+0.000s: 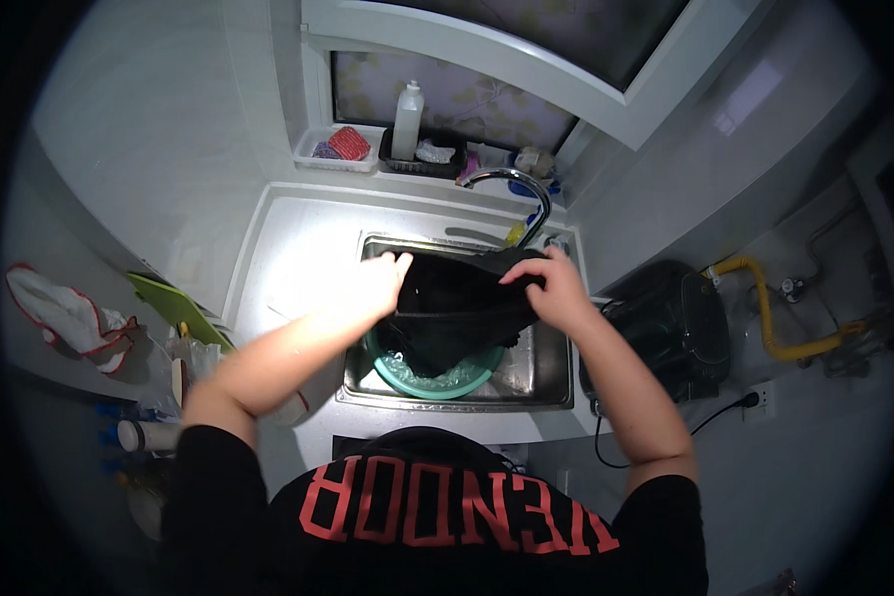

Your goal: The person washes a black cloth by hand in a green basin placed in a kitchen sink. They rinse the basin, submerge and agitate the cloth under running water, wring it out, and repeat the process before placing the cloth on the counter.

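Note:
A black cloth garment point(454, 298) is stretched between my two hands over a stainless steel sink point(551, 372). My left hand point(389, 283) pinches its left edge, and my right hand point(550, 287) grips the upper right part with bent fingers. The lower part of the fabric hangs into a green plastic basin point(436, 393) that stands in the sink and holds water with bubbles. Behind the cloth rises a curved chrome faucet point(540, 197), its spout turned to the left. The garment hides much of the basin and the sink's middle.
On the sill stand a white tray point(335, 165) with scrubbing pads and a black tray point(447, 170) with a pump bottle point(408, 123). A dark appliance point(663, 335) and a yellow hose point(767, 313) are at the right. A green cutting board point(179, 309) leans at the left.

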Demonstrator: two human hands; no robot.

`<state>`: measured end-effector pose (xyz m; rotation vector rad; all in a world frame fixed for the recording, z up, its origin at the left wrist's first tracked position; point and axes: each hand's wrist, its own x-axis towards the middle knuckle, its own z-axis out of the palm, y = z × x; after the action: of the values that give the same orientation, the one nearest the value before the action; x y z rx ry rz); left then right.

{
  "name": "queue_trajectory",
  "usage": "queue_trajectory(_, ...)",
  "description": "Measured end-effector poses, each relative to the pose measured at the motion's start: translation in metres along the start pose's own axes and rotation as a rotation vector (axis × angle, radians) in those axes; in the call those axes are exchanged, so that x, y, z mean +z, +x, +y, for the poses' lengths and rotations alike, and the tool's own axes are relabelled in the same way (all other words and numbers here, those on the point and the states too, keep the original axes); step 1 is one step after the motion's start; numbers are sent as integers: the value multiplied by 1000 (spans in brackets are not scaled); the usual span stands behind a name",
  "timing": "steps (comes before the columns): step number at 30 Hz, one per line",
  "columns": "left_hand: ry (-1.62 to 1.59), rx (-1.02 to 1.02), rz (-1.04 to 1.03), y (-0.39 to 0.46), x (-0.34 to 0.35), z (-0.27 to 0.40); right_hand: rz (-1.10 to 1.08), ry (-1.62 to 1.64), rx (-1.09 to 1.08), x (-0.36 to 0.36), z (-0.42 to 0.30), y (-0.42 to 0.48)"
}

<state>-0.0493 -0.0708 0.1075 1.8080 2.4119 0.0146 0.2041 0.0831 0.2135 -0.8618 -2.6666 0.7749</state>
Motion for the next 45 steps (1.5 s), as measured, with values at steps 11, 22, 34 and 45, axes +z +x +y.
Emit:
queue_trajectory(11, 792, -151, 125, -42, -363, 70, 438, -750, -479, -201, -111, 41)
queue_trajectory(22, 775, -43, 404, -26, -448, 60, 283, -279, -164, -340, -235, 14)
queue_trajectory(34, 358, 41, -574, 54, -135, 43, -298, -224, -26, -26, 30, 34)
queue_trajectory(45, -104, -76, -705, 123, 308, 31, -756, -391, 341, 340, 216, 61)
